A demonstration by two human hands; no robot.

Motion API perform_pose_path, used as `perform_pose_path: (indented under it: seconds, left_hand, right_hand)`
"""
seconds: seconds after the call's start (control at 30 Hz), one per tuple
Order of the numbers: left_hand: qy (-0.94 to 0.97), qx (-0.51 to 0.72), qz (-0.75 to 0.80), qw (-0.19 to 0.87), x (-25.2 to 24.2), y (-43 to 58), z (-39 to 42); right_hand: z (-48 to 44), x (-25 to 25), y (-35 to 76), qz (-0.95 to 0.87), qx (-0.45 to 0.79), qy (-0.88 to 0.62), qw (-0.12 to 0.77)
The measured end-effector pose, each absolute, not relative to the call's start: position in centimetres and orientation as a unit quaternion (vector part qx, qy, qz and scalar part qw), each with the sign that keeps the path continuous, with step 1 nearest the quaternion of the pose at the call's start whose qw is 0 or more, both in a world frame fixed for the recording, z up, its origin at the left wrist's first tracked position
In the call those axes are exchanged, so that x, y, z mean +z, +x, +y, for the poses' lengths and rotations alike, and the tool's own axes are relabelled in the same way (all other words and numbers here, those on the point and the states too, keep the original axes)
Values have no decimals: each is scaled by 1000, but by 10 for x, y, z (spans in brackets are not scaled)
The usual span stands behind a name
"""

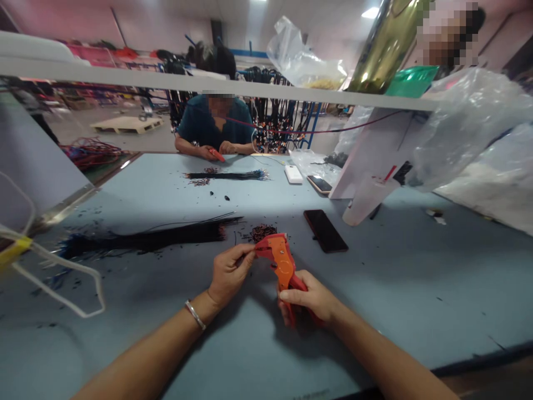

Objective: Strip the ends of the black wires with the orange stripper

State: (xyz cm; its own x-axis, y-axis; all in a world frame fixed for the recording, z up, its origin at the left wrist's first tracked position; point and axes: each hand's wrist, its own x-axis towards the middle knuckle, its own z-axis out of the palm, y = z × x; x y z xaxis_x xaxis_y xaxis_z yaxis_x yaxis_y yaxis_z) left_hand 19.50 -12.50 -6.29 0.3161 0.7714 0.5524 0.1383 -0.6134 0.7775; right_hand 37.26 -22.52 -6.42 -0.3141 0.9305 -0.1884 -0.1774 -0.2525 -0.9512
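Note:
My right hand (306, 300) is wrapped around the handles of a red and orange wire stripper (282, 261), held tilted above the table with its head up and to the left. At the left side of the tool's jaws, my left hand (231, 272) is closed in a pinch on what looks like a thin wire, mostly hidden by the fingers. Just behind the tool lies a small heap of short dark cut pieces (263, 232). Further left, a long bundle of black wires (166, 239) with blue ends stretches across the table.
Across the blue-grey table (400, 289), a co-worker (216, 122) holds a red tool behind a second wire bundle (229, 175). A dark phone (325, 230), a plastic cup (368, 197) and a white box (293, 174) lie to the right. A shelf (250, 89) crosses above; a white cable (62, 289) hangs left.

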Motion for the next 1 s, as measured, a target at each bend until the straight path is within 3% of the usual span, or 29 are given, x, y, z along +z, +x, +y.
perform_pose_path:
  seconds: [0.23,0.53,0.73,0.87,1.0]
  left_hand:
    - [741,494,320,324,-62,196,-126]
    - [725,494,366,311,-61,198,-123]
    - [724,466,387,330,-60,198,-121]
    - [718,455,400,342,-60,199,-120]
    - [692,441,397,411,-61,199,-120]
  right_hand:
    - [-226,-63,368,-450,643,-452,423]
    - [-222,-61,368,-346,657,-432,512]
    - [-222,-60,373,-448,605,-432,497]
    - [-222,-53,379,-527,528,-467,475]
    - [-223,-46,381,-621,370,-533,440]
